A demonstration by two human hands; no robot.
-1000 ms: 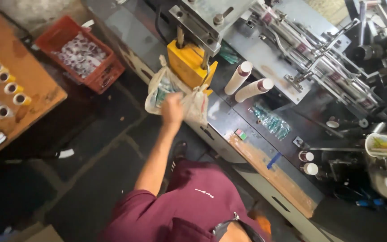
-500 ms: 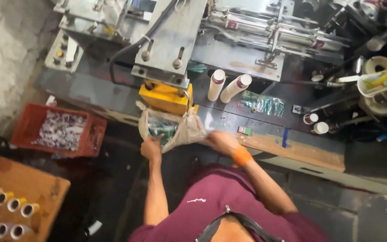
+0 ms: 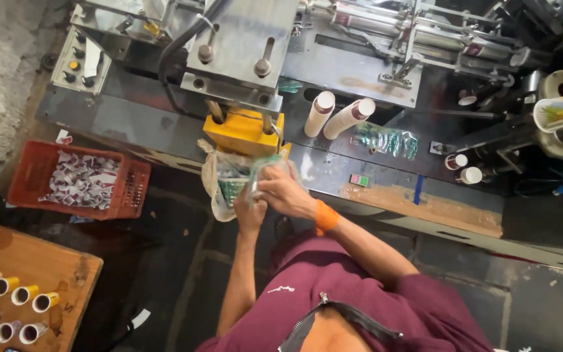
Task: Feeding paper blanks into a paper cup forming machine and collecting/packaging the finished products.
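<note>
While both of my arms reach out over the dark floor, my left hand (image 3: 250, 210) grips the lower side of a clear plastic bag (image 3: 224, 186) that hangs below the yellow block (image 3: 241, 132) of the packing machine (image 3: 242, 45), and my right hand (image 3: 283, 191), an orange band (image 3: 326, 217) at its wrist, pinches the bag's upper edge. Green-printed packets show through the film, so the bag looks partly filled; it is not yet off the machine or closed, as far as I can judge. More green packets (image 3: 386, 140) lie on the table (image 3: 425, 202) beside two upright cardboard tubes (image 3: 333, 114). An orange crate (image 3: 79, 179) of scraps sits at left.
</note>
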